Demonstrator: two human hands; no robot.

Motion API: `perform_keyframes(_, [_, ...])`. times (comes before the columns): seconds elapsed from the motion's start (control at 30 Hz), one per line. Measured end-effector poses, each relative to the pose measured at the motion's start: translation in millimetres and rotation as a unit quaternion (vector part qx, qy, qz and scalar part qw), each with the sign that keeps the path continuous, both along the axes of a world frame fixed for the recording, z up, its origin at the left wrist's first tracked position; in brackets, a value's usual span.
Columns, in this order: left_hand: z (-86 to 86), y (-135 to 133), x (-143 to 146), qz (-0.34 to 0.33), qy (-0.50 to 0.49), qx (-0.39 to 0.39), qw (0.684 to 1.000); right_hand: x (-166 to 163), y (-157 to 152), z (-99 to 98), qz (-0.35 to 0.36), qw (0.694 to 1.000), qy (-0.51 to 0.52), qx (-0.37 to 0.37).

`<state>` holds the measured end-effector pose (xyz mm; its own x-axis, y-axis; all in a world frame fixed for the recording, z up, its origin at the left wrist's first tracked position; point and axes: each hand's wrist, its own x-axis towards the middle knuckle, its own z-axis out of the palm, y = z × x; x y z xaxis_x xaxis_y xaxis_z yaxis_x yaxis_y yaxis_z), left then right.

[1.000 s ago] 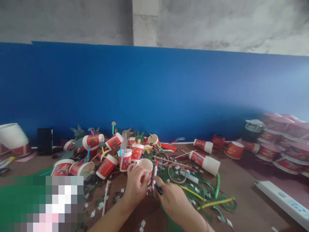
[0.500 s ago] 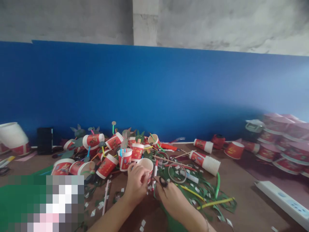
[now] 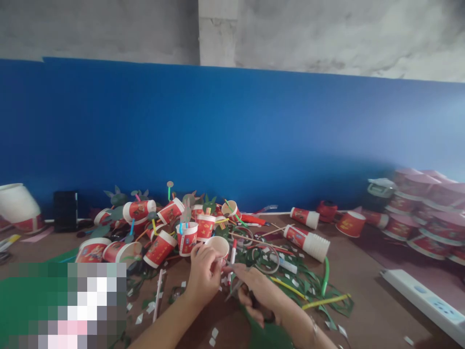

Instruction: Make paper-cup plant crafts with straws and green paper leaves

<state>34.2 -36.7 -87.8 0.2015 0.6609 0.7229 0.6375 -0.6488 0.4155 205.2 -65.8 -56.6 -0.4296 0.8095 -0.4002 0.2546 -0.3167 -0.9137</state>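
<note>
In the lower middle of the frame, the left hand (image 3: 205, 274) is wrapped around a paper cup (image 3: 219, 248) standing on the brown surface (image 3: 366, 295). The right hand (image 3: 256, 291) is closed on small scissors (image 3: 238, 286), with the tips near the cup's side. Behind sits a pile of finished cups (image 3: 163, 228) with straws and green leaves stuck in, so a lot looks done. A stack of plain cups (image 3: 307, 241) at the right still waits. Green paper scraps (image 3: 312, 286) lie around. The scissor blades are blurry, and the lower left corner is blocked out.
</note>
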Motion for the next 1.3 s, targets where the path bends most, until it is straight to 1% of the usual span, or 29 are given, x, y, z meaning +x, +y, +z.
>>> perform_keyframes(0.03, [0.2, 0.0, 0.1, -0.001, 0.003, -0.002, 1.000, -2.4, -2.9, -1.7, -0.008, 0.994, -0.073, 0.081])
perform_keyframes(0.1, [0.7, -0.2, 0.3, 0.000, 0.005, -0.011, 1.000, -6.6, -9.1, -4.2, -0.026, 0.954, -0.191, 0.228])
perform_keyframes(0.13, [0.9, -0.3, 0.5, 0.002, 0.004, -0.016, 1.000, -8.1, -11.5, -4.7, -0.032, 0.935, -0.220, 0.276])
perform_keyframes(0.17, [1.1, -0.5, 0.6, 0.005, 0.003, -0.020, 1.000, -9.1, -13.0, -4.7, -0.036, 0.930, -0.221, 0.290])
perform_keyframes(0.23, [1.4, -0.9, 0.8, 0.006, 0.002, -0.019, 1.000, -9.3, -12.7, -2.8, -0.030, 0.949, -0.190, 0.252])
perform_keyframes(0.27, [1.6, -1.2, 1.0, 0.006, 0.002, -0.016, 1.000, -8.6, -11.0, -1.1, -0.023, 0.965, -0.159, 0.208])
perform_keyframes(0.33, [2.2, -2.2, 1.4, 0.006, 0.000, -0.009, 1.000, -6.2, -5.9, 2.9, -0.005, 0.995, -0.063, 0.077])
perform_keyframes(0.37, [2.6, -2.9, 1.8, 0.004, -0.001, -0.009, 1.000, -4.7, -3.3, 4.7, 0.002, 1.000, -0.012, 0.012])
perform_keyframes(0.4, [3.2, -3.6, 2.2, 0.001, 0.001, -0.010, 1.000, -3.4, -1.1, 6.1, 0.006, 0.998, 0.040, -0.045])
perform_keyframes(0.43, [3.9, -4.4, 2.6, -0.002, 0.003, -0.013, 1.000, -2.3, 0.4, 6.9, 0.003, 0.993, 0.083, -0.087])
perform_keyframes(0.47, [4.5, -5.1, 2.9, -0.007, 0.007, -0.014, 1.000, -1.6, 1.2, 7.1, -0.004, 0.989, 0.103, -0.106])
perform_keyframes(0.5, [5.2, -5.7, 3.1, -0.011, 0.010, -0.013, 1.000, -1.4, 1.3, 6.7, -0.005, 0.990, 0.098, -0.099])
perform_keyframes(0.53, [5.8, -6.1, 3.2, -0.015, 0.013, -0.013, 1.000, -1.3, 0.8, 5.8, -0.004, 0.995, 0.069, -0.072])
perform_keyframes(0.6, [6.6, -6.3, 3.2, -0.021, 0.016, -0.013, 1.000, -1.4, -1.5, 3.4, 0.005, 0.998, -0.036, 0.042])
perform_keyframes(0.63, [6.7, -6.1, 3.0, -0.024, 0.021, -0.015, 0.999, -1.4, -3.0, 2.2, 0.005, 0.990, -0.089, 0.109])
perform_keyframes(0.7, [6.5, -5.2, 2.6, -0.032, 0.032, -0.022, 0.999, -0.9, -5.9, 0.5, -0.007, 0.957, -0.169, 0.235])
perform_keyframes(0.73, [6.1, -4.6, 2.4, -0.036, 0.036, -0.023, 0.998, -0.6, -7.0, 0.0, -0.018, 0.942, -0.187, 0.276])
perform_keyframes(0.77, [5.4, -4.0, 2.0, -0.038, 0.036, -0.021, 0.998, -0.4, -7.6, -0.3, -0.025, 0.936, -0.189, 0.297])
perform_keyframes(0.8, [4.4, -3.5, 1.7, -0.037, 0.031, -0.014, 0.999, -0.3, -7.6, -0.5, -0.029, 0.934, -0.187, 0.303])
perform_keyframes(0.83, [3.1, -3.1, 1.2, -0.032, 0.019, -0.001, 0.999, -0.2, -7.1, -0.5, -0.029, 0.938, -0.180, 0.294])
perform_keyframes(0.87, [1.5, -2.8, 0.7, -0.024, 0.002, 0.013, 1.000, 0.0, -6.0, -0.4, -0.025, 0.951, -0.158, 0.263])
perform_keyframes(0.93, [-2.6, -2.9, -0.2, -0.012, -0.043, 0.027, 0.999, 1.1, -2.9, 0.5, -0.019, 0.985, -0.071, 0.159])
perform_keyframes(0.97, [-4.9, -3.2, -0.4, -0.012, -0.067, 0.017, 0.998, 2.1, -1.3, 1.4, -0.020, 0.994, -0.016, 0.106])
perform_keyframes(1.0, [-7.1, -3.5, -0.1, -0.019, -0.093, -0.006, 0.995, 3.5, 0.3, 2.8, -0.028, 0.997, 0.045, 0.058])
perform_keyframes(1.03, [-9.2, -3.8, 0.7, -0.030, -0.122, -0.038, 0.991, 4.9, 1.6, 4.5, -0.039, 0.994, 0.101, 0.021])
perform_keyframes(1.07, [-10.9, -4.0, 1.9, -0.047, -0.155, -0.077, 0.984, 6.4, 2.4, 6.4, -0.053, 0.988, 0.143, 0.001])
perform_keyframes(1.13, [-12.7, -4.1, 6.0, -0.098, -0.234, -0.159, 0.954, 8.5, 3.1, 10.4, -0.075, 0.977, 0.199, -0.028])
perform_keyframes(1.23, [-10.8, -4.1, 13.3, -0.205, -0.335, -0.263, 0.881, 9.2, 2.0, 13.6, -0.089, 0.963, 0.244, -0.064])
perform_keyframes(1.3, [-7.2, -4.9, 16.7, -0.244, -0.371, -0.312, 0.840, 8.7, 1.1, 12.6, -0.080, 0.958, 0.262, -0.086])
